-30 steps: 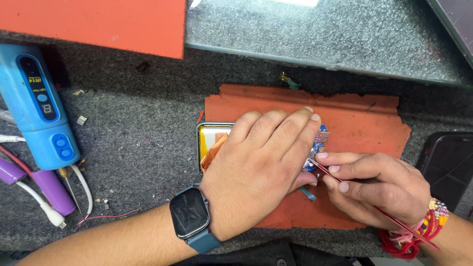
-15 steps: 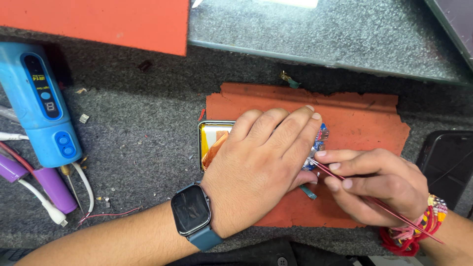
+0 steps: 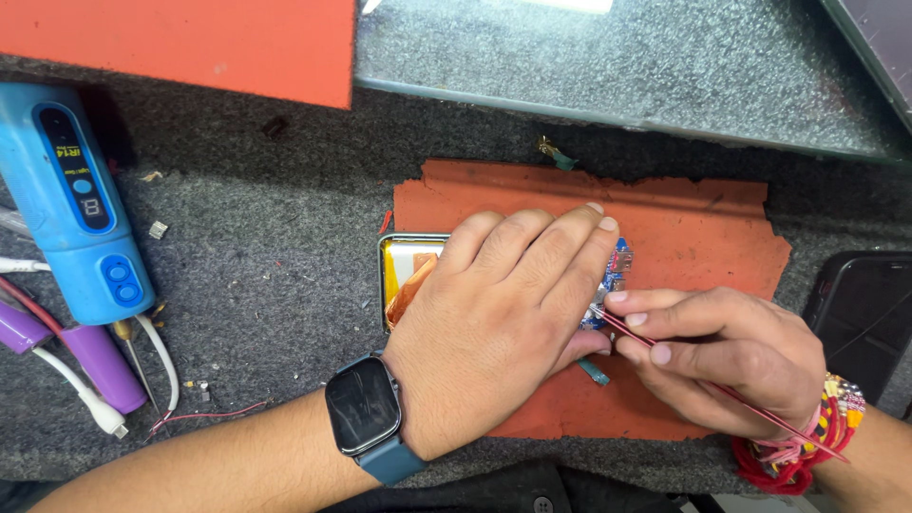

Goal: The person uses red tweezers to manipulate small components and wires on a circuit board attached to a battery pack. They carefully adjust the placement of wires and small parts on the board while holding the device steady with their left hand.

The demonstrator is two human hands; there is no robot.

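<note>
Pressing flat: left hand (image 3: 503,323) lies palm-down, fingers spread and extended over the small silver device (image 3: 404,271) with the yellow-orange film, pinning it rather than gripping it. The device sits on the left part of the torn orange mat (image 3: 684,237); most of it is hidden under the hand. Right hand (image 3: 731,356), over the mat's lower right, has fingers pinched shut on a thin red probe (image 3: 750,404), whose tip meets the blue circuit board (image 3: 616,271) at the left fingertips. Versus a second ago: barely any shift, right hand sits a touch lower, tip on the same spot. Reads as steady fine work at one point. Blue handheld tool (image 3: 76,209) and purple cable (image 3: 85,361) lie well left of the mat, dark phone (image 3: 869,313) just right of it.
</note>
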